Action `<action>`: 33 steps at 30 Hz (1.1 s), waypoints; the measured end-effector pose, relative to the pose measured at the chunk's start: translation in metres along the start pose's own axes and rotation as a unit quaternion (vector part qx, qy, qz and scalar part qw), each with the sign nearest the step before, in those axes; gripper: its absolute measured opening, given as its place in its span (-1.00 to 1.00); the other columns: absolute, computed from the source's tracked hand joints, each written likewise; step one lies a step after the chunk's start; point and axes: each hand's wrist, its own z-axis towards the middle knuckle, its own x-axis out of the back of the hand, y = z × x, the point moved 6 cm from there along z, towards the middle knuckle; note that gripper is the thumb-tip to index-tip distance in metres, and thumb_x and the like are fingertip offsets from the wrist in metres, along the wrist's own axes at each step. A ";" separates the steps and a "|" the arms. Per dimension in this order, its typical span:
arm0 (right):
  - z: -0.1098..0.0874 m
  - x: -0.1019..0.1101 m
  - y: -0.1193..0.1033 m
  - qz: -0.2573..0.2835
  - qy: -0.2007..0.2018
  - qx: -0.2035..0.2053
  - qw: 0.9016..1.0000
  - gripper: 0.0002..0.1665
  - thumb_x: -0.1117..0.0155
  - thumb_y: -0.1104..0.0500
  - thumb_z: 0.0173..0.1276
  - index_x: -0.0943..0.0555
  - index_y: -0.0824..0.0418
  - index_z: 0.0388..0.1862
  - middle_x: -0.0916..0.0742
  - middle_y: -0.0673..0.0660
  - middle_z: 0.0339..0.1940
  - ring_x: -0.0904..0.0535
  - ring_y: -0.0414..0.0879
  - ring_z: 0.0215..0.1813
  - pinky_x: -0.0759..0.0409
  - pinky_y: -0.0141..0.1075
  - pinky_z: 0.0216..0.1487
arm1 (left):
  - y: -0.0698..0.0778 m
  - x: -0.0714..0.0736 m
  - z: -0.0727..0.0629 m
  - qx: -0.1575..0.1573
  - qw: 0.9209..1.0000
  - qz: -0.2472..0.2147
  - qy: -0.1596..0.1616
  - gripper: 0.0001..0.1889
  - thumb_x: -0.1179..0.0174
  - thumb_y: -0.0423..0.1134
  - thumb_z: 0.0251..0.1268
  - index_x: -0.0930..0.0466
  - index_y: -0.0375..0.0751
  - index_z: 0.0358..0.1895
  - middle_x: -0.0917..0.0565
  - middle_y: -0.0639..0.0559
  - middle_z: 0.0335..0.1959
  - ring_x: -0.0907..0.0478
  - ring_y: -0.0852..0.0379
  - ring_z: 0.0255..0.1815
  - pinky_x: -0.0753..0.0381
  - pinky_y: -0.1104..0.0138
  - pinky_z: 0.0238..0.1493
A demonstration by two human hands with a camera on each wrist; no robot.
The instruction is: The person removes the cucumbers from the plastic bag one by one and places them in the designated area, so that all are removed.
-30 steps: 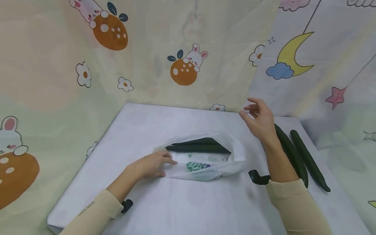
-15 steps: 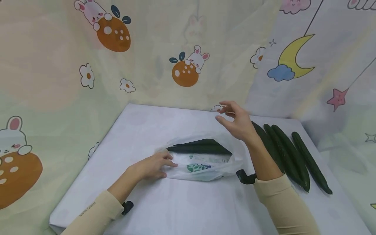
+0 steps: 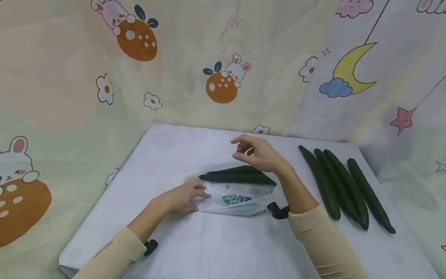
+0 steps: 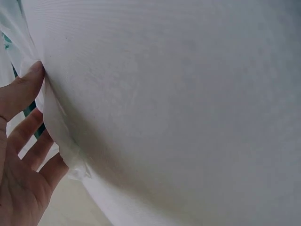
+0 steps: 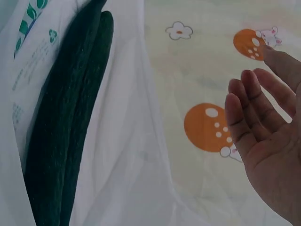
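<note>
A white plastic bag (image 3: 216,199) with green leaf print lies in the middle of the table, its mouth spread open. Two dark green cucumbers (image 3: 237,177) show side by side inside it. My left hand (image 3: 181,197) holds the bag's left end, thumb and fingers on the plastic edge, as the left wrist view also shows. Above the bag's far right side hovers my right hand (image 3: 258,153), fingers loosely bent and nothing in them. In the right wrist view that hand (image 5: 268,136) is apart from the bagged cucumbers (image 5: 61,122).
Several more cucumbers (image 3: 320,182) lie roughly parallel on the right part of the white table (image 3: 216,248). Cloth with cartoon prints (image 3: 181,69) hangs behind and beside the table. A black wrist mount (image 3: 278,211) juts out below the right hand.
My right hand has moved left and a little lower, from beside the right-hand cucumbers to above the bag, uncovering those cucumbers. The left hand stays at the bag's left end.
</note>
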 end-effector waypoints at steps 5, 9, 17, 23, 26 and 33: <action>0.005 -0.020 -0.001 -0.001 -0.064 -0.005 0.998 -0.55 -0.40 0.09 0.44 -0.59 0.11 0.27 -0.73 0.02 -0.14 -0.71 -0.09 -0.10 -0.69 -0.11 0.07 | 0.000 0.000 0.000 -0.018 1.000 -0.002 0.009 -0.44 -0.41 -0.26 0.30 -0.57 0.13 0.38 -0.46 -0.05 0.42 -0.36 -0.07 0.45 -0.44 0.04 0.40; 0.009 -0.034 -0.001 0.005 -0.112 0.001 0.994 -0.58 -0.36 0.07 0.47 -0.60 0.09 0.25 -0.73 0.02 -0.10 -0.71 -0.09 -0.11 -0.69 -0.10 0.07 | -0.001 0.000 0.001 -0.027 1.000 0.004 0.016 -0.44 -0.41 -0.26 0.29 -0.58 0.12 0.37 -0.47 -0.07 0.40 -0.37 -0.09 0.44 -0.43 0.02 0.40; 0.014 -0.059 0.004 -0.019 -0.199 -0.017 0.980 -0.83 -0.31 0.01 0.51 -0.70 -0.01 -0.01 -0.74 -0.11 -0.08 -0.69 -0.16 0.02 -0.63 -0.18 0.15 | -0.005 -0.001 0.000 -0.026 1.000 0.004 0.015 -0.44 -0.41 -0.25 0.30 -0.58 0.13 0.37 -0.47 -0.06 0.41 -0.36 -0.08 0.45 -0.42 0.02 0.40; 0.015 -0.076 0.013 -0.040 -0.247 -0.043 0.967 -0.67 -0.32 -0.03 0.50 -0.68 0.05 0.14 -0.76 0.01 0.10 -0.66 -0.12 0.17 -0.59 -0.10 0.26 | -0.004 0.000 -0.001 -0.034 0.999 0.000 0.018 -0.45 -0.41 -0.25 0.30 -0.59 0.10 0.36 -0.47 -0.08 0.41 -0.37 -0.10 0.45 -0.42 0.02 0.40; 0.014 -0.081 0.019 -0.045 -0.257 -0.066 0.963 -0.52 -0.34 -0.06 0.48 -0.63 0.13 0.26 -0.71 0.11 0.25 -0.62 -0.02 0.27 -0.53 -0.03 0.34 | -0.005 0.000 -0.002 -0.031 0.999 -0.001 0.017 -0.44 -0.41 -0.25 0.30 -0.58 0.11 0.37 -0.47 -0.08 0.42 -0.36 -0.10 0.46 -0.43 0.02 0.40; 0.007 -0.089 0.036 -0.097 -0.274 -0.100 0.952 -0.34 -0.32 -0.20 0.44 -0.56 0.11 0.38 -0.60 0.05 0.40 -0.45 0.05 0.47 -0.37 0.05 0.47 | -0.007 -0.003 -0.001 -0.025 1.000 0.007 0.011 -0.44 -0.39 -0.22 0.32 -0.56 0.13 0.39 -0.45 -0.08 0.43 -0.34 -0.11 0.46 -0.41 0.01 0.41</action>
